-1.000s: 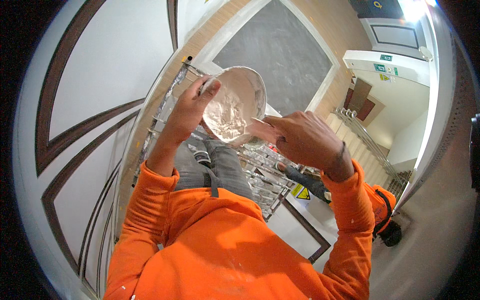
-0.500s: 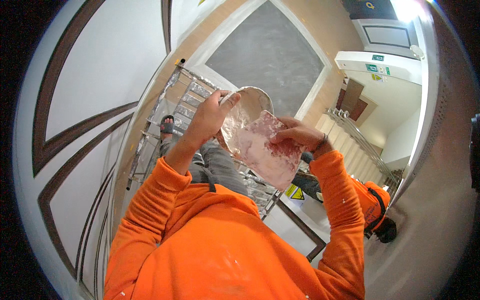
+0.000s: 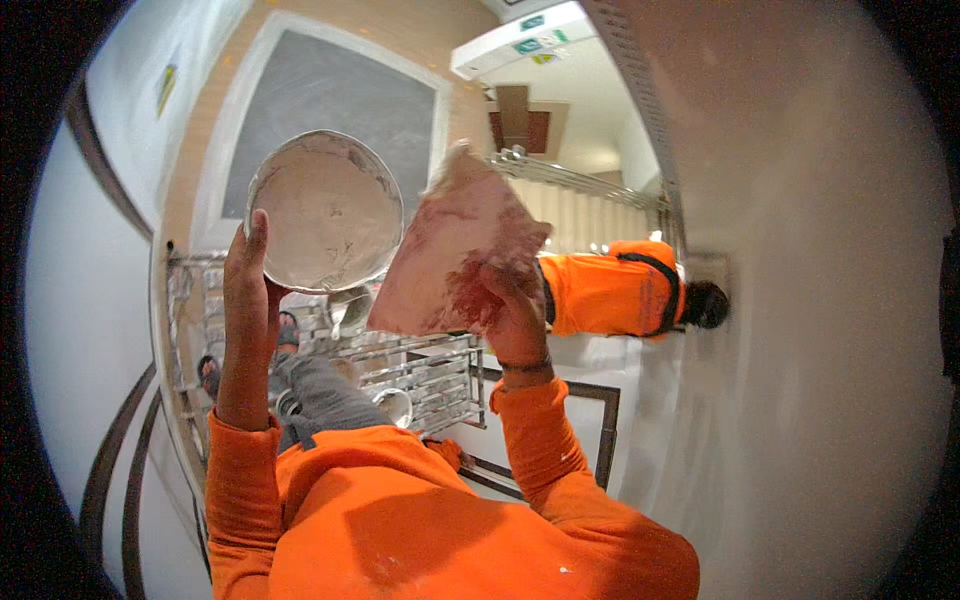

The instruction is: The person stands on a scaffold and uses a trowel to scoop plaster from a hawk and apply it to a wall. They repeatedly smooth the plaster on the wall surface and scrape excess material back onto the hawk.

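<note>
My left hand (image 3: 250, 270) grips the rim and side of a round tub (image 3: 252, 190), thumb up along its edge. Pale, creamy filler (image 3: 330, 205) fills the tub, its surface tilted toward me. To the right, my right hand (image 3: 512, 318) is closed on a flat, reddish plastic spreader (image 3: 440, 235) with several corners. Whitish filler is smeared over much of its face, and redder patches show near my fingers. The spreader stands apart from the tub, close to its right rim.
Below my hands is a filler-spattered metal scaffold (image 3: 425, 375) with a white bucket (image 3: 394, 406) near my legs. A person in orange (image 3: 610, 290) is at the right, lower down. Stair railings (image 3: 580, 178) lie beyond; a plain wall (image 3: 800, 350) rises on the right.
My hands have moved apart, and the spreader has come away from the tub. The tub now faces me, showing its filler. My view has turned toward the right-hand wall.
</note>
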### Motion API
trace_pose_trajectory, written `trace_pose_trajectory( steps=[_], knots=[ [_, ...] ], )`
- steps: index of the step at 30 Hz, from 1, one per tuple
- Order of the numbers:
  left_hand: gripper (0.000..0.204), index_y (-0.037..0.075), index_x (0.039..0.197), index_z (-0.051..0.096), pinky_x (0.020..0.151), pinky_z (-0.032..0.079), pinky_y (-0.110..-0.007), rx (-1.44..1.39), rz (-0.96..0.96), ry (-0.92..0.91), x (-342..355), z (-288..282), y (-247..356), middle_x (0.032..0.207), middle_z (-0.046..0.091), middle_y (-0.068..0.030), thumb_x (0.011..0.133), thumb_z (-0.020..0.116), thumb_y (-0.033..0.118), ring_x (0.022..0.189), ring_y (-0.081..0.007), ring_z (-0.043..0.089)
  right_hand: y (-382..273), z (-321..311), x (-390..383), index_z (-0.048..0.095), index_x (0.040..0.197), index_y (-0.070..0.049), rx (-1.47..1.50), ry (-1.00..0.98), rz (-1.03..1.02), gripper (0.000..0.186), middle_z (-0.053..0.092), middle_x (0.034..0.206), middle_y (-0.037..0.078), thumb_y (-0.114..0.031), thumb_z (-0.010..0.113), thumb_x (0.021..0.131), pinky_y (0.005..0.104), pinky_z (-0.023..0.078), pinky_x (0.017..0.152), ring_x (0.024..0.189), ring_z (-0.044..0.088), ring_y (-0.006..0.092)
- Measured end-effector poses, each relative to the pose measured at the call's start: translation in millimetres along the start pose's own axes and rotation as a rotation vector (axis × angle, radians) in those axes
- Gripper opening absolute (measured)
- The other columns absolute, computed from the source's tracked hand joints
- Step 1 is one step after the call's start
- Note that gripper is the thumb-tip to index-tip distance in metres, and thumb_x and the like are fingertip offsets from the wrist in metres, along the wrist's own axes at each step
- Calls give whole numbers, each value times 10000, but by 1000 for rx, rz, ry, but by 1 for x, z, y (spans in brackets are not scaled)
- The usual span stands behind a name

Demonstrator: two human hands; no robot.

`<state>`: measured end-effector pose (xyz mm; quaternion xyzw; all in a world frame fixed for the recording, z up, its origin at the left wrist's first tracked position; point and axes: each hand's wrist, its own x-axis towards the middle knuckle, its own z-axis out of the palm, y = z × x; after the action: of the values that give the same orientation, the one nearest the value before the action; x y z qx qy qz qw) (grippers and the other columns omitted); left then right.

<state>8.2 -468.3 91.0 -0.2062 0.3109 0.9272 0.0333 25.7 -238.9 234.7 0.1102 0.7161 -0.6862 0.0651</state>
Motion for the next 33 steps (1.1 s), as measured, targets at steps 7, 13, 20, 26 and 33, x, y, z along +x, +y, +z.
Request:
trace_pose_trajectory(
  steps=[7,13,20,26,33],
  knots=[
    [557,13,1204,449,723,607,-349,-146,-28,-197,38,12,-38,1082,553,-140,919,525,486,967,-243,636,10,-2,-7,569,1115,22,-629,655,-805,275,630,1025,91,-114,633,885,299,492,776,915,595,160],
    [634,14,1286,405,742,599,-371,-25,35,-176,25,75,-50,1169,520,-166,912,525,510,1039,-262,612,-40,-53,49,518,1245,29,-1466,867,-1316,323,543,1159,146,-54,514,933,397,424,901,1068,506,251],
    [615,13,1286,406,761,592,-360,-64,-25,-177,30,58,-57,1170,522,-166,918,528,491,1055,-265,604,-24,-60,132,469,1367,-92,-1103,904,-1397,472,402,1253,181,-80,523,898,409,366,939,1150,396,323],
    [563,18,1241,432,761,588,-354,-53,-7,-156,35,77,-54,1144,536,-150,929,519,478,1013,-242,622,-11,-56,138,443,1396,-107,-1211,872,-1334,615,320,1342,252,67,450,806,472,334,997,1199,355,403],
    [550,14,1223,440,749,592,-344,0,65,-191,26,118,-58,1113,551,-145,930,519,473,985,-230,635,-23,-79,87,446,1317,38,-1071,831,-1174,400,419,1303,256,-69,429,932,468,344,996,1200,408,371]
  ],
)
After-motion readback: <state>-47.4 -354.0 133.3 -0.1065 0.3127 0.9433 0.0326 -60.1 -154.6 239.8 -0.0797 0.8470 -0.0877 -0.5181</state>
